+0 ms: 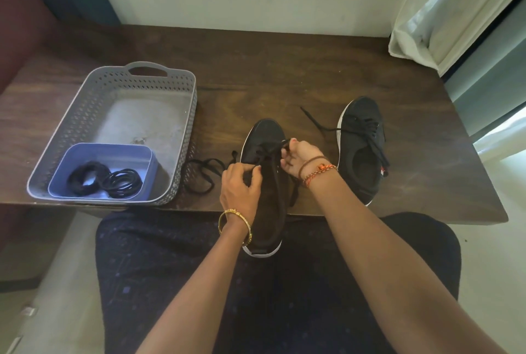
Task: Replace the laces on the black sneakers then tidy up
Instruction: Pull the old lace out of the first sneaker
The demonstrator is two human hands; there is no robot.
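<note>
A black sneaker (266, 137) with a white sole lies at the table's front edge, heel over my lap. My left hand (240, 185) pinches a black lace at the sneaker's left eyelets. My right hand (300, 155) pinches the lace on the right side. The lace's loose end (200, 173) trails on the table left of the shoe. The second black sneaker (361, 148) sits to the right, laced, with one lace end (316, 121) stretched out to its left.
A grey perforated basket (119, 84) stands at the left of the dark wooden table (270, 69). Inside it a blue tub (85, 151) holds coiled black laces (105, 180). A curtain (455, 6) hangs at the right. My lap is below the table edge.
</note>
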